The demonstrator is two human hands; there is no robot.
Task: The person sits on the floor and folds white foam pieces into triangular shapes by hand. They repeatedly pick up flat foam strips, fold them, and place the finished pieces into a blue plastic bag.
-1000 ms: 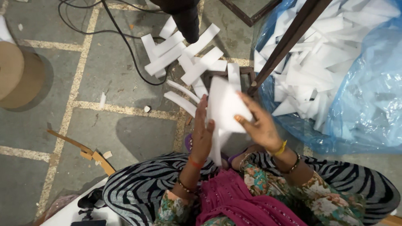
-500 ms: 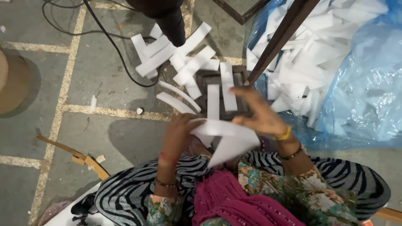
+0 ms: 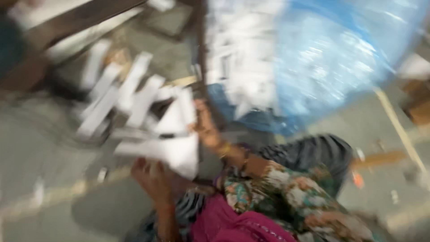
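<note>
The head view is strongly blurred. Both of my hands hold a white folded sheet point(image 3: 172, 150) in front of me. My left hand point(image 3: 154, 177) grips its lower edge from below. My right hand point(image 3: 204, 125) holds its upper right side, with a yellow bangle on that wrist. How the sheet is folded cannot be made out.
A pile of white strips point(image 3: 121, 96) lies on the tiled floor just beyond the sheet. A large blue plastic bag point(image 3: 322, 58) full of white pieces stands at the right. A dark bar point(image 3: 76, 20) crosses the top left. My patterned clothes fill the lower middle.
The view has swung to the right and tilted, and turned blurry. The sheet stays in both hands, now held lower left of the blue bag.
</note>
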